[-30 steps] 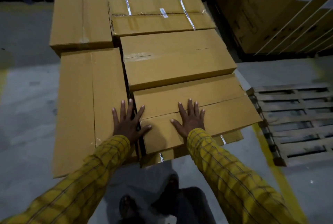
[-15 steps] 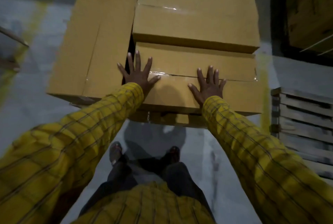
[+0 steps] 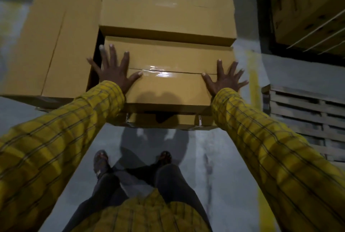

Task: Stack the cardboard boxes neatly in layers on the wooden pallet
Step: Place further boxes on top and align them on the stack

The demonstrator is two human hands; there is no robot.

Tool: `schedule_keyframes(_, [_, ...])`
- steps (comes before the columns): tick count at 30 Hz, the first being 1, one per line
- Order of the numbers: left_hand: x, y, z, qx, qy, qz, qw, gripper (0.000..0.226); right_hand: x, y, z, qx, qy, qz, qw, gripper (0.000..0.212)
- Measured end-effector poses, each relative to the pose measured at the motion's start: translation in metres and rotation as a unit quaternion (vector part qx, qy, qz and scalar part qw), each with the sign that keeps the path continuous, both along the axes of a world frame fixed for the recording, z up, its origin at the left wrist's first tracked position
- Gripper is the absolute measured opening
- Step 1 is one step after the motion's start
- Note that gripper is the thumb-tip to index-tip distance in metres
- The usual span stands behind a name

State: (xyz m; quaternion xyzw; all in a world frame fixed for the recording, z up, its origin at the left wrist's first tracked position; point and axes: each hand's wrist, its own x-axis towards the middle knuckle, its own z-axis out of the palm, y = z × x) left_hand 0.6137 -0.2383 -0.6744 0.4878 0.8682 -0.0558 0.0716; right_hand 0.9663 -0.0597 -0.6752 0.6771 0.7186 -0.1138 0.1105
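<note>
Left hand (image 3: 115,71): flat on top of the nearest box (image 3: 168,80), fingers spread wide, palm down at the box's left end, a couple of fingertips reaching past the edge over the dark gap beside it. Not gripping anything.

Right hand (image 3: 225,79): same deal on the right end of that box, fingers fanned out, palm pressed on the lid, outer fingers hanging just over the right edge.

Nearest box: lying flat on the top layer, closest to the body, shiny clear tape along the centre seam between the two hands. Resting on a lower box (image 3: 164,119) whose front edge stuck out a bit underneath.

Box behind (image 3: 168,11): touching the nearest box's far side and sitting a step higher.

Long box on the left (image 3: 50,41): lengthwise alongside, split from the nearest box by a narrow dark gap.

Pallet under the stack: hidden by the boxes, couldn't tell much.

Spare wooden pallet (image 3: 306,117): on the floor off to the right, near the stack but apart from it.

Floor (image 3: 229,157): grey concrete, yellow painted line (image 3: 254,82) running along the right side of the stack.

Sleeves (image 3: 270,138): yellow checked, both arms stretched forward.

Background: more big cartons (image 3: 308,7) top right, kinda dark.
</note>
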Motion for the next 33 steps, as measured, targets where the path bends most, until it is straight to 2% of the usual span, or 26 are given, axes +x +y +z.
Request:
schedule_keyframes(2, [-0.011,-0.005,0.004,-0.006,-0.046,0.085,0.995,0.113,0.008,0.003,0.000,-0.010,0.027,-0.004,1.000,0.103])
schedule_keyframes(4, [-0.018,-0.008,0.006,-0.022,-0.106,0.120,0.987,0.118,0.005,0.001,0.001,-0.006,0.036,0.000,0.999,0.104])
schedule_keyframes(14, [-0.029,-0.001,0.010,-0.037,-0.147,0.092,0.984,0.124,-0.016,-0.029,0.002,0.006,0.042,0.012,0.999,0.108])
schedule_keyframes(19, [-0.028,-0.002,0.009,-0.045,-0.139,0.092,0.985,0.119,-0.012,-0.029,-0.005,0.007,0.027,0.021,0.999,0.107])
schedule_keyframes(26, [-0.028,0.002,0.012,-0.050,-0.146,0.092,0.984,0.125,-0.025,-0.025,0.001,-0.036,-0.003,0.030,0.999,0.111])
schedule_keyframes(30, [-0.035,0.012,0.013,-0.052,-0.092,0.054,0.993,0.136,-0.062,-0.015,0.016,-0.016,0.034,0.069,0.997,0.111])
schedule_keyframes(33, [-0.047,0.026,0.016,-0.009,-0.058,0.041,0.997,0.141,-0.099,0.004,0.031,0.004,0.068,0.095,0.993,0.114])
